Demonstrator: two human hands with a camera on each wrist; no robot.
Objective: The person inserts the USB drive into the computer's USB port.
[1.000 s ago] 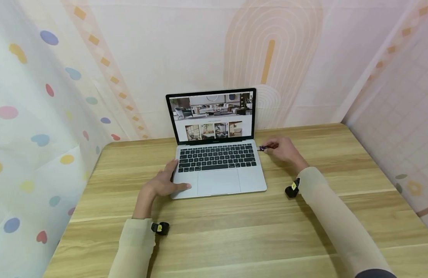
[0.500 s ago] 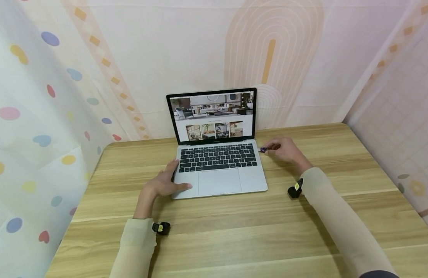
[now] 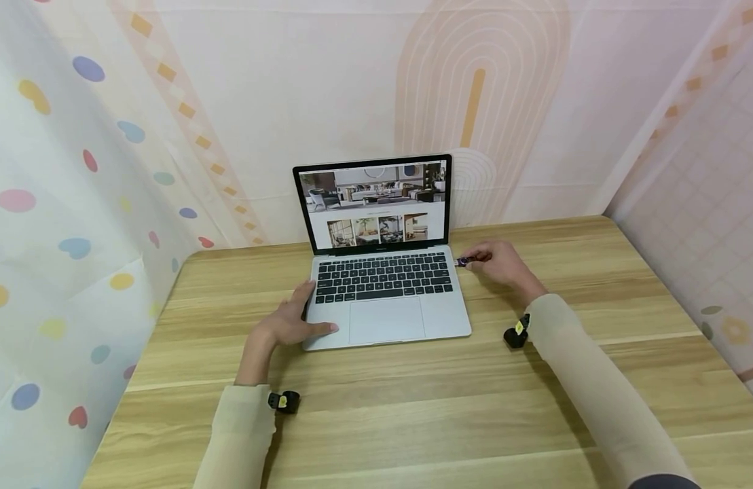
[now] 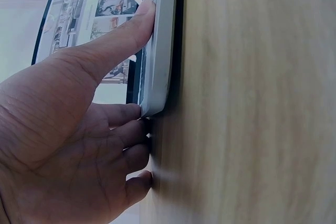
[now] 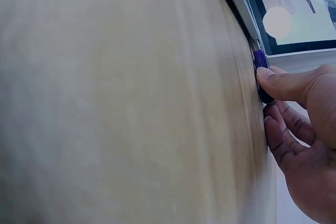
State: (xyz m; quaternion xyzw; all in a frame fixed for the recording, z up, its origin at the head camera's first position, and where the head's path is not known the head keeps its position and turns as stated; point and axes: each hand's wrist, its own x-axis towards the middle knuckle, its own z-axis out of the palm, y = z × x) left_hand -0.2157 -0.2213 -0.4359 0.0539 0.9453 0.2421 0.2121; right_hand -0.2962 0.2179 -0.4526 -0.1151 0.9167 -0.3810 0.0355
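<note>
An open silver laptop [image 3: 385,319] with a lit screen stands on the wooden table. My left hand [image 3: 287,322] holds its front left corner, thumb on the palm rest and fingers along the side edge. In the left wrist view the laptop's side edge [image 4: 157,72] runs between thumb [image 4: 126,38] and fingers. Near the back of the laptop's right side, my right hand [image 3: 501,261] pinches a small purple USB flash drive [image 5: 260,59] between thumb and fingers. The drive's metal plug points at the laptop's side. How far it sits in a port, I cannot tell.
The light wooden table [image 3: 413,421] spreads around the laptop. A patterned cloth wall [image 3: 345,88] rises behind it, close to the screen's back. More cloth walls hang at the left and right. Each wrist carries a small black camera [image 3: 284,402].
My right hand has shifted very slightly at the laptop's right side, still pinching the USB flash drive. The left hand keeps its hold on the laptop corner.
</note>
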